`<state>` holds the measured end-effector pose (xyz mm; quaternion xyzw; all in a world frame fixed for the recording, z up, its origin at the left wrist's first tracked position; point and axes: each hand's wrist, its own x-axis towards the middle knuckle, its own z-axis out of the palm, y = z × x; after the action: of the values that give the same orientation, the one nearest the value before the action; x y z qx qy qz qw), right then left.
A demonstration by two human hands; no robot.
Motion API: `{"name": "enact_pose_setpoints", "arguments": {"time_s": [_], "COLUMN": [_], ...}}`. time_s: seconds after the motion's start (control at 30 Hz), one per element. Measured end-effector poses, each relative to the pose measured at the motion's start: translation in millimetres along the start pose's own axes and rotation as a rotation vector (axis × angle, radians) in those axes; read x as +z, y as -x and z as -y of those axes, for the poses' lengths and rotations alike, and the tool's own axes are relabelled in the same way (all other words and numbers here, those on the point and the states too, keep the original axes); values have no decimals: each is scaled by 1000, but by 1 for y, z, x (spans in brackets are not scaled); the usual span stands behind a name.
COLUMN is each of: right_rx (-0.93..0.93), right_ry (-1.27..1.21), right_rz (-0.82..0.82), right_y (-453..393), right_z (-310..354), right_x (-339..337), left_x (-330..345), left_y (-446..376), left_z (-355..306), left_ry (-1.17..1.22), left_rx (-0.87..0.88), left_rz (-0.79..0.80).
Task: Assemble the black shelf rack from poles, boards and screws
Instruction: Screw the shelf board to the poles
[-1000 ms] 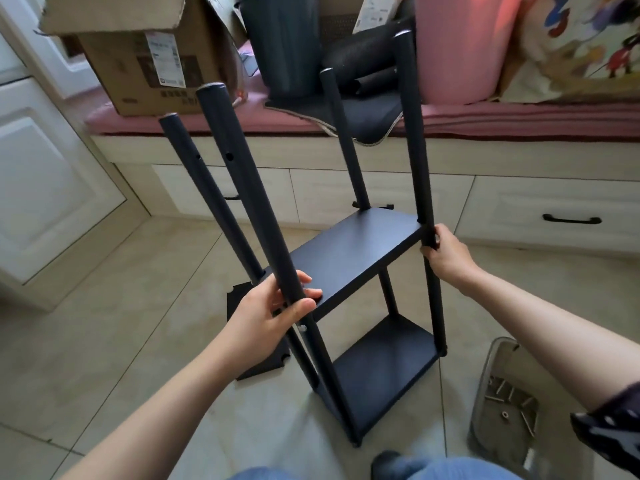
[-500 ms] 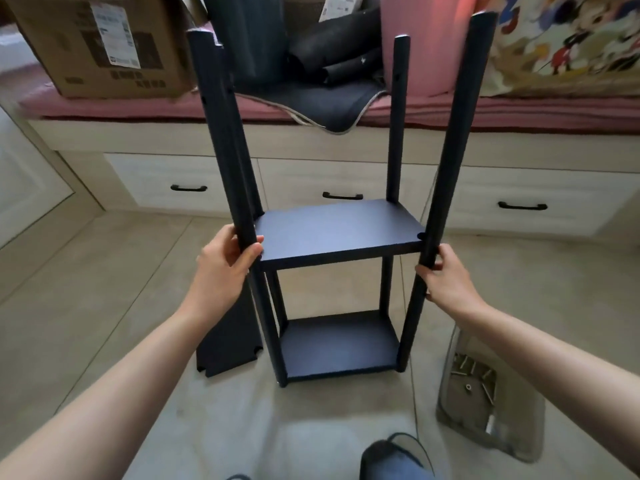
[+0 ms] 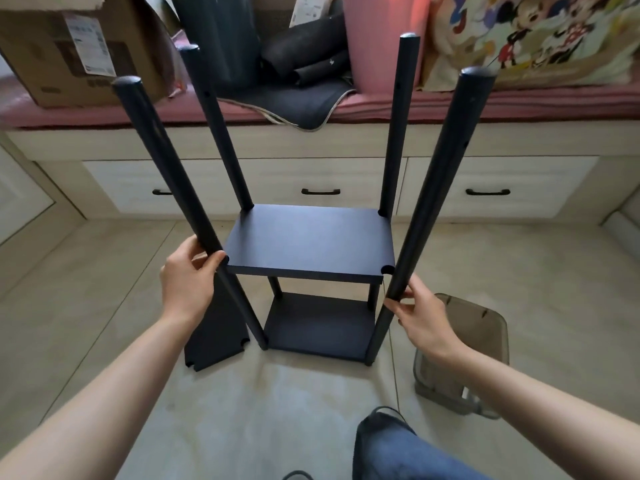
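Note:
The black shelf rack stands upright on the tiled floor, with a middle board (image 3: 308, 242) and a bottom board (image 3: 318, 323) fixed between its poles. My left hand (image 3: 188, 278) grips the near left pole (image 3: 166, 168) at the middle board's corner. My right hand (image 3: 420, 315) holds the near right pole (image 3: 440, 188) just below that board. Behind them rise the two far poles (image 3: 398, 126), bare above the middle board. A loose black board (image 3: 216, 336) lies on the floor left of the rack, partly behind my left hand.
A clear plastic tray (image 3: 481, 332) sits on the floor by my right hand, its contents hidden here. A drawer bench (image 3: 322, 181) with a pink cushion, a cardboard box (image 3: 69, 50) and dark rolled items stands close behind. My knee (image 3: 398, 448) is at the bottom.
The rack has swung from tilted and turned to upright and square to me. My left hand has shifted along the near left pole up to the middle board; the view has moved nearer.

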<state>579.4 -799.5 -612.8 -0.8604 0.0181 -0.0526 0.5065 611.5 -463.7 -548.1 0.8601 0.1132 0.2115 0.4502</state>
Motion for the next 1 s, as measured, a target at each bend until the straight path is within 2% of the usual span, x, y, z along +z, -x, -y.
{"name": "enact_pose_setpoints", "arguments": {"time_s": [0.23,0.33,0.4,0.43,0.5,0.57,0.67,0.8,1.0], "right_rx": [86,120,132,135,136,130,114,78,43], "right_ry": [-44,-66,-74,-74,-66,-35,-1,-9,-50], "right_rz": [33,39,48,50,59,88,123,116,127], "right_y": [0,1,1,1,0,0,-1,-1,3], "right_z": [0,1,2,3,3,4,3,0,-5], "right_x": [-5,-5,-6,-7,-9,-11,-13,-13,-11], "left_x": [5,9,17,24,40,62,94,129,146], "left_y": [13,38,61,72,87,89,81,63,62], "left_z": [-9,-16,-24,-29,-41,-54,-75,-82,-76], "left_ry": [3,132,135,111,24,-124,-387,-596,-724], "left_rx": [-52,-108,-15,78,309,527,734,859,929], "left_rz": [-39,-156,-259,-258,-134,80,350,459,502]}}
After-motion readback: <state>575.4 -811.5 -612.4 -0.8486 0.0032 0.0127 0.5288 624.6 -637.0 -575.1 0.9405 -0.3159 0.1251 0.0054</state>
